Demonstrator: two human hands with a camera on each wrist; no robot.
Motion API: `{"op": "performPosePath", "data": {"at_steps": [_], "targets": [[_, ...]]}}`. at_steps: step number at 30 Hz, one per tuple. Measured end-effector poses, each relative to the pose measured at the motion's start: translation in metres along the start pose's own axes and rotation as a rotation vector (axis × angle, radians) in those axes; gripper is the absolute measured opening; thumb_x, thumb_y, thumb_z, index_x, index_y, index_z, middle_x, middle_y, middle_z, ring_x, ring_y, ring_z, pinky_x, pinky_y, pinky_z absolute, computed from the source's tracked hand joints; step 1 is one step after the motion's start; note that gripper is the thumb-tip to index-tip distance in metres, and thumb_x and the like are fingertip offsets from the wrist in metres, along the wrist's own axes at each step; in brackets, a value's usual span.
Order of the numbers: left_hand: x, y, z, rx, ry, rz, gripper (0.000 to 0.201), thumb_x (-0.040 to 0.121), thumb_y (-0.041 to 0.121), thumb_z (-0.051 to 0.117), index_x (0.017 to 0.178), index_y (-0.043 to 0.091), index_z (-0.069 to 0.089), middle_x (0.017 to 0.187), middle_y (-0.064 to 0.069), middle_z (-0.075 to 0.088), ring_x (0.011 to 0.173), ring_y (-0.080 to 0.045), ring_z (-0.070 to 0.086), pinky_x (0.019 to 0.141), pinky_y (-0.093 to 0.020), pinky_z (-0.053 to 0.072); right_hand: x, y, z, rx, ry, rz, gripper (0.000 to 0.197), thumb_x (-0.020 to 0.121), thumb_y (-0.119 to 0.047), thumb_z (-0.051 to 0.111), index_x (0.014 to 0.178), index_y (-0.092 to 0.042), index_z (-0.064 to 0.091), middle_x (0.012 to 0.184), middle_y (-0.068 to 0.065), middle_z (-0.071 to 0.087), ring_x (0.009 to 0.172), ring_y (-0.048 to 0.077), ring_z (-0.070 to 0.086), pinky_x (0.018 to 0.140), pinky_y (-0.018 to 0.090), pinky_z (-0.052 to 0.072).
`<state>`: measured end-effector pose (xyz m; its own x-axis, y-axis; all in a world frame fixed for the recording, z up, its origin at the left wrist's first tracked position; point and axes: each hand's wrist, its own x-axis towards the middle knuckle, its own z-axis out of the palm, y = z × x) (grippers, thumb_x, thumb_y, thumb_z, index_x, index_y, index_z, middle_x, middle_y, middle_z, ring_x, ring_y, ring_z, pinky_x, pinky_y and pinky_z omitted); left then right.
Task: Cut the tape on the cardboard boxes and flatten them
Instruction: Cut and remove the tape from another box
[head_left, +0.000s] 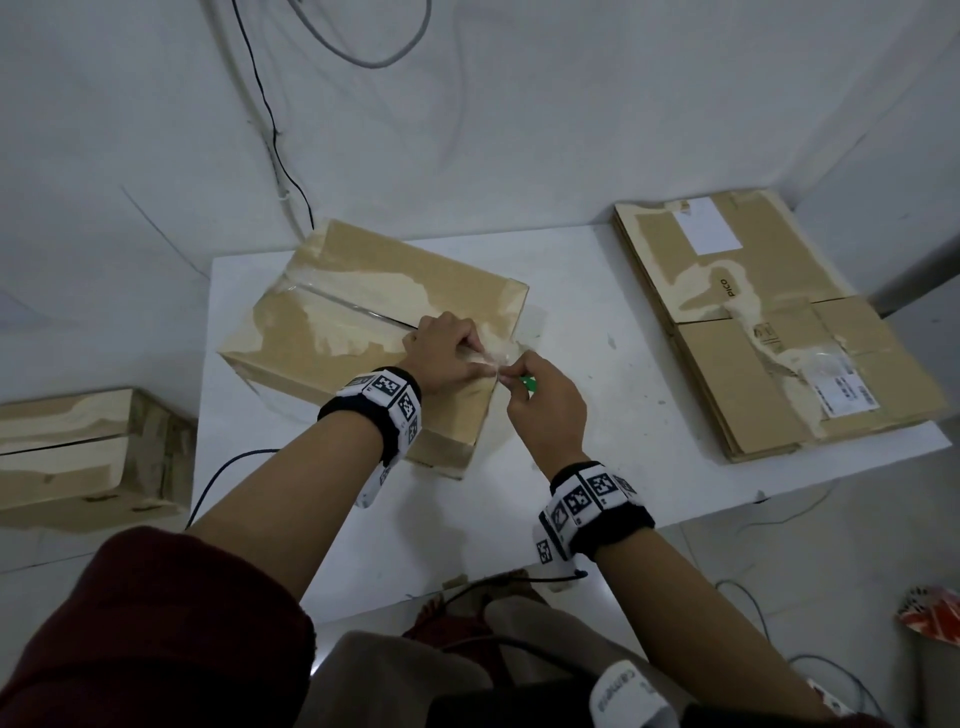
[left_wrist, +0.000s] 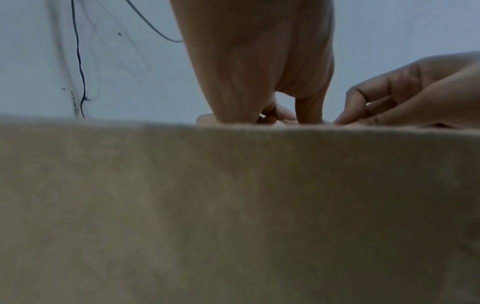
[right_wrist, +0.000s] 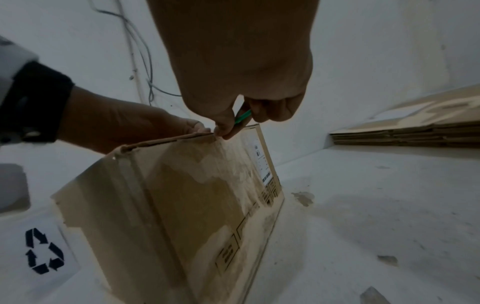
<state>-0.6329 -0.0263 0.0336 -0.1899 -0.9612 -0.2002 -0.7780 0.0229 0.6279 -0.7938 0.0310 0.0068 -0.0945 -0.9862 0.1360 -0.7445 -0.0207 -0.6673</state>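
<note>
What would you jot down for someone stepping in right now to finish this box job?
Left hand: pressing on the top of the box on the table, fingertips pinching the clear tape at its near right edge.
Right hand: holding a green cutter and pinching the same tape end.
Done: a stack of flattened boxes lies at the table's right end.
Left: the top seam looks partly parted, with tape on the far part. Finish cutting, then flatten this box. Another upright box waits to the left of the table.

"PICO" on the flattened box (head_left: 769, 322)
</note>
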Motion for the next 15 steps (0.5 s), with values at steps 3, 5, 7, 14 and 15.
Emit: {"op": "performPosePath", "data": {"at_steps": [3,5,7,14,15], "targets": [[0.0,-0.001,0.004,-0.011,0.012,0.002,0.032,0.075,0.042,0.076,0.096,0.025,0.061,0.108,0.004,0.046,0.117,-0.022,0.038,0.097,-0.037,0.027,-0.004,0.005,0.0,-0.01,0.023,-0.065,0.011,0.091,-0.015,0.061,0.084,-0.024,0.06,0.092,-0.012,0.071,0.076,0.013,0.062,0.059,0.035,0.052],[0.0,-0.003,0.004,-0.01,0.021,0.01,0.032,0.075,0.041,0.077,0.096,0.025,0.06,0.105,0.005,0.043,0.117,-0.022,0.038,0.096,-0.036,0.027,-0.001,0.006,0.001,-0.03,0.048,-0.104,0.013,0.09,-0.013,0.061,0.083,-0.024,0.059,0.091,-0.011,0.072,0.077,0.014,0.064,0.058,0.036,0.053],[0.001,-0.003,0.005,-0.012,0.029,0.015,0.032,0.075,0.041,0.077,0.096,0.024,0.059,0.106,0.004,0.044,0.116,-0.022,0.038,0.094,-0.034,0.027,0.004,0.007,0.003,-0.042,0.058,-0.144,0.017,0.087,-0.01,0.061,0.082,-0.026,0.058,0.091,-0.012,0.072,0.081,0.014,0.066,0.058,0.035,0.053],[0.003,-0.007,0.005,-0.017,0.006,0.032,0.033,0.074,0.043,0.077,0.09,0.026,0.054,0.107,0.004,0.045,0.114,-0.022,0.038,0.095,-0.036,0.03,0.018,0.027,-0.005,-0.034,0.143,-0.126,0.015,0.09,-0.012,0.062,0.081,-0.023,0.056,0.082,-0.012,0.066,0.072,0.009,0.058,0.054,0.024,0.041],[0.002,-0.008,0.005,-0.014,0.004,0.036,0.032,0.075,0.043,0.077,0.09,0.027,0.053,0.105,0.006,0.043,0.114,-0.022,0.038,0.094,-0.035,0.03,0.027,0.032,-0.013,-0.04,0.186,-0.11,0.017,0.09,-0.012,0.062,0.08,-0.022,0.054,0.078,-0.01,0.062,0.069,0.012,0.057,0.052,0.022,0.036]]}}
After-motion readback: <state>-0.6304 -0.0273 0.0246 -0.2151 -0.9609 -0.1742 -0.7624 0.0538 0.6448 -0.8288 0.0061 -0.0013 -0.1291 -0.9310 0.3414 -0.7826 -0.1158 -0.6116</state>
